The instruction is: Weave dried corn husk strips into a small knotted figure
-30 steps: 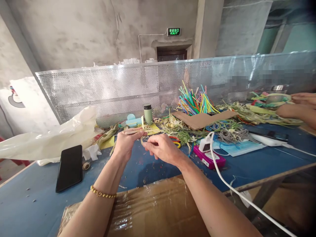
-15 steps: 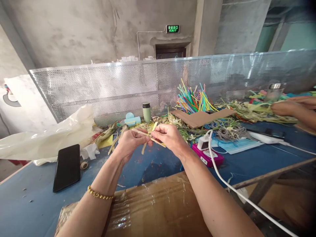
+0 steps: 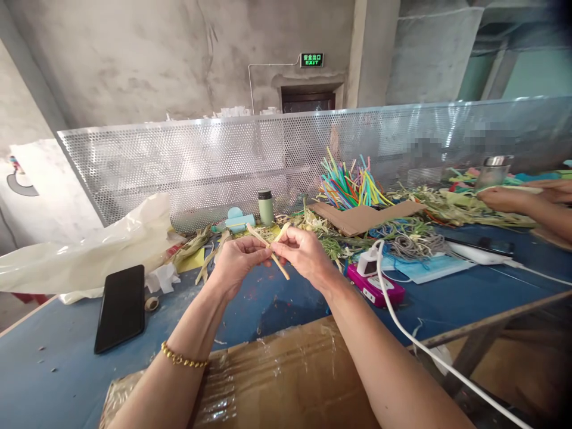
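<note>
My left hand (image 3: 236,263) pinches pale, flat straw strips (image 3: 282,270) between thumb and fingers, above the middle of the table. Fingertips of my right hand (image 3: 304,255) close on the same strips, almost touching the left thumb. The strips cross between the two hands: one end points up and away, another slants down towards me, and a folded bit shows above the right fingers. How they are joined at the crossing is hidden by the fingertips. A heap of dried plant strips (image 3: 322,223) lies just beyond my hands.
Cardboard (image 3: 277,381) lies at the front edge. Left are a black phone (image 3: 120,308) and plastic sheeting (image 3: 89,256); right, a magenta power strip (image 3: 375,285) with a white cable. Behind stand a green bottle (image 3: 266,208) and colourful stems (image 3: 353,185). A co-worker's hands (image 3: 513,199) work at far right.
The crossed strips have turned, so the long one now slants more steeply. A short tail that hung below my fingers no longer shows. Both hands stay pinched close together.
</note>
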The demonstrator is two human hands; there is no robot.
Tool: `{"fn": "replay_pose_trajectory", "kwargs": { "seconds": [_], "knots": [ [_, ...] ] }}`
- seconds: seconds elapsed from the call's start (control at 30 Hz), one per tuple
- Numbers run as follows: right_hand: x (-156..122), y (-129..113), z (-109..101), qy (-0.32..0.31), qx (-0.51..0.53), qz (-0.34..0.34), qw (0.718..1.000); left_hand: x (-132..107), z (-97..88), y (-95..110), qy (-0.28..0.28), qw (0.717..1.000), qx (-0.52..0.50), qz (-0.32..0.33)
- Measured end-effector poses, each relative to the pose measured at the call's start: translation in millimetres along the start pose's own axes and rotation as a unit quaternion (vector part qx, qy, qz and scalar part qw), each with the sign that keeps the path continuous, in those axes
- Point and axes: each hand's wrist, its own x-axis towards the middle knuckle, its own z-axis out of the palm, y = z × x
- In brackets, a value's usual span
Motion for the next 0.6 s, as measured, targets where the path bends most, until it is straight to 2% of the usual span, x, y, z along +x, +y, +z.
{"fn": "replay_pose_trajectory", "kwargs": {
  "seconds": [0.17,0.23,0.3,0.33,0.37,0.43,0.47,0.53,0.6],
  "knots": [
    [-3.5,-2.8,3.7,0.024,-0.011,0.01,1.0,0.2,-2.9,1.5,-0.016,1.0,0.025,0.003],
    [-4.0,-2.9,4.2,0.016,-0.022,0.014,1.0,0.2,-3.7,1.7,-0.014,0.999,0.036,0.004],
    [-3.5,-1.6,2.7,0.025,-0.065,0.0,0.998,0.2,-4.3,1.7,-0.002,0.999,0.046,0.005],
    [-2.8,-0.7,1.2,0.054,-0.104,-0.016,0.993,0.3,-4.4,1.4,0.006,0.999,0.054,0.002],
    [-2.0,0.2,-0.5,0.099,-0.151,-0.041,0.983,0.5,-4.6,0.9,0.012,0.998,0.065,-0.002],
    [-0.5,1.3,-3.3,0.187,-0.251,-0.109,0.943,1.0,-5.0,-0.7,0.016,0.995,0.095,-0.011],
    [0.1,1.6,-4.1,0.193,-0.292,-0.144,0.925,1.4,-5.2,-1.8,0.016,0.993,0.112,-0.015],
    [0.5,2.0,-3.6,0.136,-0.343,-0.192,0.909,2.0,-5.4,-3.9,0.016,0.989,0.144,-0.015],
    [0.4,2.7,-1.4,0.054,-0.346,-0.194,0.916,2.2,-5.2,-5.3,0.017,0.986,0.163,-0.015]
  ]
}}
